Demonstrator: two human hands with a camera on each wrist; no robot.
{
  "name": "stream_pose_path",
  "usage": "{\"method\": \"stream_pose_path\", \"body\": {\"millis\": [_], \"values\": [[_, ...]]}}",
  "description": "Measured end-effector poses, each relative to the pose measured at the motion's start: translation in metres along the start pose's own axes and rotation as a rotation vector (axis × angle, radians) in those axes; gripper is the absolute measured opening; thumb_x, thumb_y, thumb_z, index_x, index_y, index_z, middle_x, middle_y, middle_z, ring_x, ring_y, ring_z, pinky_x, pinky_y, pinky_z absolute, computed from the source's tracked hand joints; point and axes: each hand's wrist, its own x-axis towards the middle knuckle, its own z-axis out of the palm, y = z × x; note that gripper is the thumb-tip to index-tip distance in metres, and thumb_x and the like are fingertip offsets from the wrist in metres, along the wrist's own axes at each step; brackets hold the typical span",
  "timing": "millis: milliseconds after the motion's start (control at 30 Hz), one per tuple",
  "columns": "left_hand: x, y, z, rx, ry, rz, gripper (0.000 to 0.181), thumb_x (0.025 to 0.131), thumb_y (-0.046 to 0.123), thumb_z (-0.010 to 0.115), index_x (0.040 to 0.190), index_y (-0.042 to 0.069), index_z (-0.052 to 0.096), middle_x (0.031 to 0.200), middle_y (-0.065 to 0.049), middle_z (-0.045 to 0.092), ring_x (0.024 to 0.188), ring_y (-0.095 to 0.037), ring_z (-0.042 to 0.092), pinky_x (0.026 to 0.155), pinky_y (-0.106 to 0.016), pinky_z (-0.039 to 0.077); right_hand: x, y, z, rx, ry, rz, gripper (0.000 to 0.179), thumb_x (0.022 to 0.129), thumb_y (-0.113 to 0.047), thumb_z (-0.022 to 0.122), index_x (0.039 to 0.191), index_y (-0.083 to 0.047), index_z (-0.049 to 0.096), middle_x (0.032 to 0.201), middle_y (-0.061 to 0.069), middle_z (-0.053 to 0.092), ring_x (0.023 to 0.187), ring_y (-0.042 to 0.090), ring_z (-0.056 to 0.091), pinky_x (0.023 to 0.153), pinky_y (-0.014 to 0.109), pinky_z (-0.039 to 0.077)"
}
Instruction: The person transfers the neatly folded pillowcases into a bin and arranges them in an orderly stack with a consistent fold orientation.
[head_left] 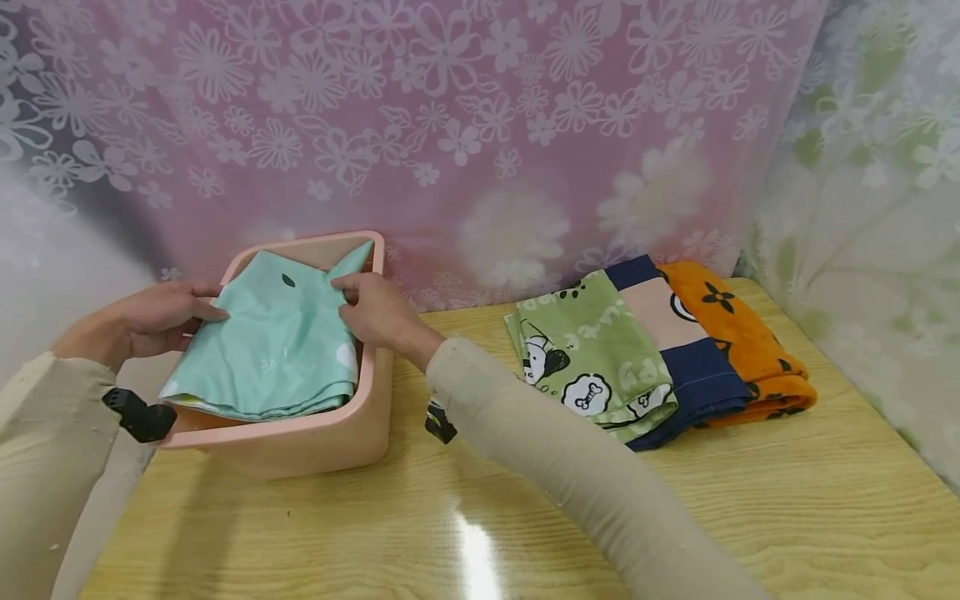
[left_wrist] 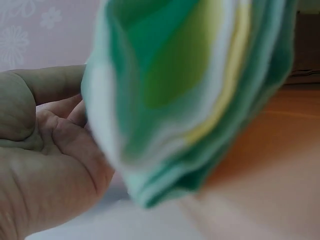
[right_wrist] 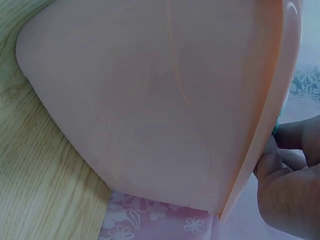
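A folded mint-green cloth with a dark leaf print lies in the top of a pink plastic bin. Its upper right corner sticks up, and my right hand pinches it there beside the bin's rim. At the cloth's left edge my left hand grips it between thumb and fingers. Several layers of the cloth, some yellow and white, show close up in the left wrist view, partly hiding the left fingertips. The right wrist view shows the bin's outer wall, with the right hand at its rim.
On the right of the wooden table lie a folded green cloth with dog and bone prints, a navy and pink cloth and a folded orange cloth, overlapping. Behind hangs a pink flowered curtain.
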Motion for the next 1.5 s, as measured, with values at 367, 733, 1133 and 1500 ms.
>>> {"method": "stream_pose_path", "body": {"millis": [367, 733, 1133, 1500], "values": [[-0.003, 0.002, 0.006, -0.07, 0.016, 0.027, 0.061, 0.1, 0.015, 0.048, 0.147, -0.006, 0.014, 0.103, 0.003, 0.059, 0.092, -0.011, 0.063, 0.082, -0.036, 0.053, -0.006, -0.004, -0.002, -0.093, -0.021, -0.014, 0.041, 0.096, -0.01, 0.051, 0.136, -0.013, 0.054, 0.08, 0.007, 0.061, 0.055, 0.009, 0.043, 0.05, 0.018, 0.039], [-0.005, 0.009, 0.014, -0.114, -0.01, 0.068, 0.065, 0.101, 0.021, 0.048, 0.148, -0.005, 0.011, 0.106, 0.006, 0.062, 0.1, -0.015, 0.064, 0.089, -0.04, 0.049, -0.021, 0.005, -0.012, -0.228, -0.059, -0.196, 0.036, 0.093, -0.011, 0.051, 0.128, -0.009, 0.061, 0.135, 0.003, 0.052, 0.125, 0.014, 0.046, 0.095, 0.023, 0.04], [-0.019, 0.024, 0.034, 0.033, 0.051, 0.168, 0.056, 0.103, 0.025, 0.043, 0.147, -0.002, 0.02, 0.124, -0.003, 0.054, 0.104, -0.006, 0.059, 0.088, -0.031, 0.05, -0.023, 0.033, -0.056, -0.389, -0.08, -0.248, 0.041, 0.102, -0.024, 0.042, 0.142, -0.015, 0.046, 0.15, 0.0, 0.036, 0.138, 0.013, 0.028, 0.11, 0.026, 0.023], [-0.038, 0.065, 0.099, 0.31, 0.314, 0.377, 0.044, 0.102, 0.023, 0.045, 0.139, 0.001, 0.042, 0.137, -0.024, 0.045, 0.12, -0.041, 0.047, 0.095, -0.054, 0.041, -0.041, 0.048, -0.088, -0.564, -0.108, -0.286, 0.046, 0.102, -0.029, 0.04, 0.148, -0.021, 0.037, 0.153, 0.0, 0.029, 0.14, 0.018, 0.023, 0.112, 0.032, 0.02]]}}
